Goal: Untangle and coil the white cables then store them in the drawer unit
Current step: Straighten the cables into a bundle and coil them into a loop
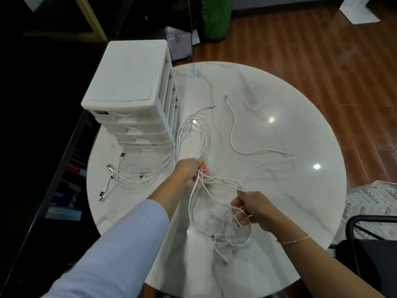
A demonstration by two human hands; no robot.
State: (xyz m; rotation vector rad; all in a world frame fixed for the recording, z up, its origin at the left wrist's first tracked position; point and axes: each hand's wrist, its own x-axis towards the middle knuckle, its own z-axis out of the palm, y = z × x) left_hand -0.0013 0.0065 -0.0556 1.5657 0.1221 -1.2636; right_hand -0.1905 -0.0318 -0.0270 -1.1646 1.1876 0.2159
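1. Nearest the camera, at lower centre of the frame, the right hand (250, 209) has its fingers curled around several strands of the white cables (198, 147), with loose loops and a few plug ends hanging below it over the table (279, 130).
2. Left hand (191, 173), just above and to the left, grips a gathered bunch of the same cables in a closed fist — the strands run between the two hands.
3. From the left fist the bundle stretches up toward the centre of the frame and lies on the marble top beside the drawer unit (131, 82); other strands trail to the left, ending in USB plugs (109, 168) scattered at the table's left edge.
4. One single cable (233, 130) lies apart, right of centre, in a loose curve on the table.
5. White drawer unit stands at upper left of the round table, its drawers pushed in.
6. Beyond the table — a wooden floor (322, 61), a green pot (217, 20) at top centre, and a black chair (369, 244) at lower right.
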